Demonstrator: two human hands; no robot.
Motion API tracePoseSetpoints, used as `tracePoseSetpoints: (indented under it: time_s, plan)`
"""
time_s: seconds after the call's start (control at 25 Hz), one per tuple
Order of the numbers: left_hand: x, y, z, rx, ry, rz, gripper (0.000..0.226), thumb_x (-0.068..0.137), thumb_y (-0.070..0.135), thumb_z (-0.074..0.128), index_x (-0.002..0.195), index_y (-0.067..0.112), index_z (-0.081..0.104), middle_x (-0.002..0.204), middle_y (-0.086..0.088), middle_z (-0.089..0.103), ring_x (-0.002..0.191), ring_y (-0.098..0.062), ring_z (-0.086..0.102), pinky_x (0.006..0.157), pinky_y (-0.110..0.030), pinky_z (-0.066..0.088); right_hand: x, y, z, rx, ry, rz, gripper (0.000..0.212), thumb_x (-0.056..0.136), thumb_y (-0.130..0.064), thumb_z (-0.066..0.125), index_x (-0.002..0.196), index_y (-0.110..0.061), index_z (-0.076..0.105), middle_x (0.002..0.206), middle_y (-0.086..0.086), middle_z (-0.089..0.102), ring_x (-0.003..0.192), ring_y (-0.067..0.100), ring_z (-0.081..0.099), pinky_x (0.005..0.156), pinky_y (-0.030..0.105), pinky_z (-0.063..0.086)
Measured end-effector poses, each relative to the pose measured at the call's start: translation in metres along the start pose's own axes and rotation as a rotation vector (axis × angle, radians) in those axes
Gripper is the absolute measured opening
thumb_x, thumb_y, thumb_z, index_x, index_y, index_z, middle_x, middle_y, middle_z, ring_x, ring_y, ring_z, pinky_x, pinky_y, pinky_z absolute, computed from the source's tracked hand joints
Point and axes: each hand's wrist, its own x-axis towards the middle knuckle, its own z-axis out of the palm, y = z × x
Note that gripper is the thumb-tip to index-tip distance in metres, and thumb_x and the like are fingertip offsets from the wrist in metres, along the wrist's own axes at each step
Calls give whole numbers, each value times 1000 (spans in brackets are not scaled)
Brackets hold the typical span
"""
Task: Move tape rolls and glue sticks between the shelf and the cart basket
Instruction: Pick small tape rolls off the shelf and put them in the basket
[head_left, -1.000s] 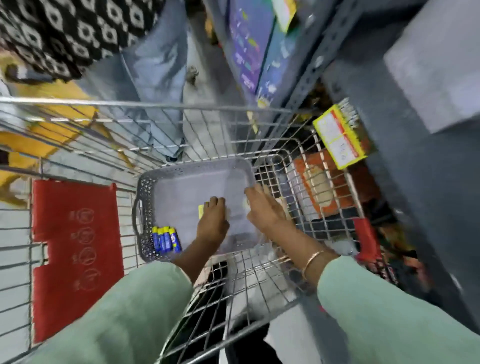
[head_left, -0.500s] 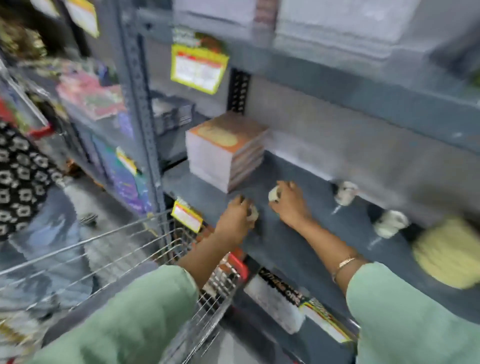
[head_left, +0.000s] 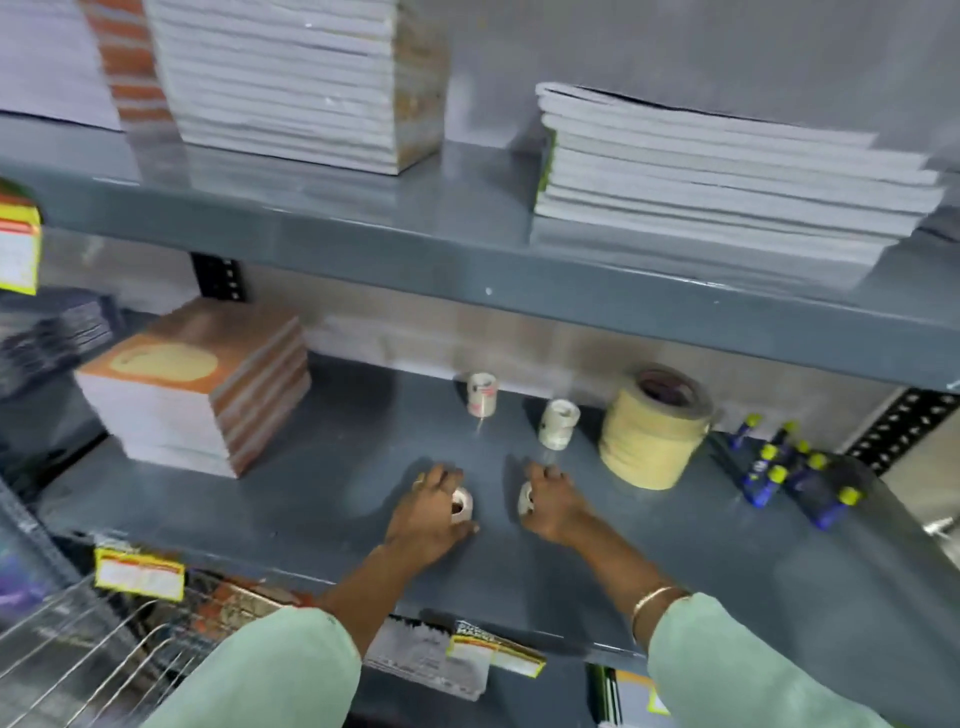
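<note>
Both hands rest on the grey metal shelf (head_left: 322, 499), side by side and a little apart, each one curled over a small white tape roll. The left hand (head_left: 428, 512) cups its small tape roll (head_left: 461, 503) from the left, fingers bent round it and the thumb lying along the shelf beneath; the roll's open core faces the camera. The right hand (head_left: 553, 506) grips a second small roll (head_left: 525, 499) at its left edge, fingers clenched over the top. Both rolls seem to touch the shelf surface, though motion blur makes that hard to confirm.

Farther back on the same shelf stand two more small white tape rolls, one upright near the back wall (head_left: 481, 394) and one just to its right and nearer the hands (head_left: 558, 423). Beside those, to the right, sits a large roll of beige masking tape (head_left: 653, 423) with a dark core, tilted slightly. Well to the right lies a cluster of blue glue sticks (head_left: 789, 470) with yellow caps (some upright, some lying down, too blurred to count).

At the left end of the shelf is a stack of orange-covered notebooks (head_left: 195, 382). The shelf above carries stacks of white paper pads (head_left: 727, 176). A yellow price tag (head_left: 139, 574) hangs on the shelf's front edge, and the wire cart basket (head_left: 78, 654) shows at the lower left. Pale green sleeves (head_left: 270, 675) cover both forearms; a thin gold bangle (head_left: 655, 603) circles the right wrist.
</note>
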Motion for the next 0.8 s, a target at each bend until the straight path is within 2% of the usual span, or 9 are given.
tracePoseSetpoints:
  time_s: [0.08,0.16,0.28,0.44,0.56,0.6,0.64,0.72,0.8]
  plan:
    - [1,-12,-3,-5,82,-38,71,84,41,57,142,15,24,149,-8,31,136,-30,29,112,-41,30,0,-1,-4,-16,-5,-9,88,79,-27,66,147,-17,10,142,20,29,129,40,32,108,47,38]
    - [1,-28,-4,12,145,-77,66,90,42,47,144,15,19,153,-6,25,141,-28,22,116,-43,24,2,0,-7,-42,-16,-17,84,77,-26,70,144,-18,19,142,18,29,129,38,33,106,46,40]
    - [-3,-48,-3,56,185,-111,64,92,50,28,144,13,20,156,-5,19,146,-22,13,119,-41,16,8,-3,-10,-115,-86,-42,59,77,-15,70,130,-11,44,138,17,39,123,35,42,100,39,45]
    - [-7,-57,-1,172,127,-86,81,77,54,-6,145,13,10,159,-3,9,147,-19,4,121,-38,8,34,-23,-46,-84,-51,-110,35,72,-4,69,104,-4,58,113,16,60,105,31,58,82,33,50]
    - [-5,-57,0,171,113,-93,62,94,46,6,146,13,3,159,-3,0,147,-18,-3,122,-37,3,66,-58,-95,49,-48,-207,14,81,-7,57,89,-13,68,81,4,60,77,18,57,67,23,40]
    - [-5,-58,-1,169,115,-88,58,97,42,14,146,13,2,159,-3,-1,147,-18,-4,122,-37,2,79,-67,-107,126,-34,-226,16,84,-7,54,83,-16,67,77,-1,56,73,14,53,65,19,38]
    - [-5,-59,-1,172,117,-81,57,98,40,18,146,13,1,159,-3,-2,147,-18,-5,122,-37,2,89,-73,-116,125,6,-208,14,82,-5,58,84,-18,63,79,-2,54,73,13,50,61,15,38]
    - [-5,-61,0,173,123,-75,57,98,39,20,146,13,1,159,-3,-2,147,-18,-4,122,-37,2,115,-71,-119,115,69,-155,29,73,3,68,100,-6,61,85,2,56,76,14,50,51,11,38]
    - [-4,-62,2,157,131,-75,57,98,39,20,146,13,1,159,-3,-3,147,-18,-5,122,-37,2,131,-71,-117,136,65,-128,40,70,2,70,107,-5,59,97,11,61,87,22,58,53,13,44]
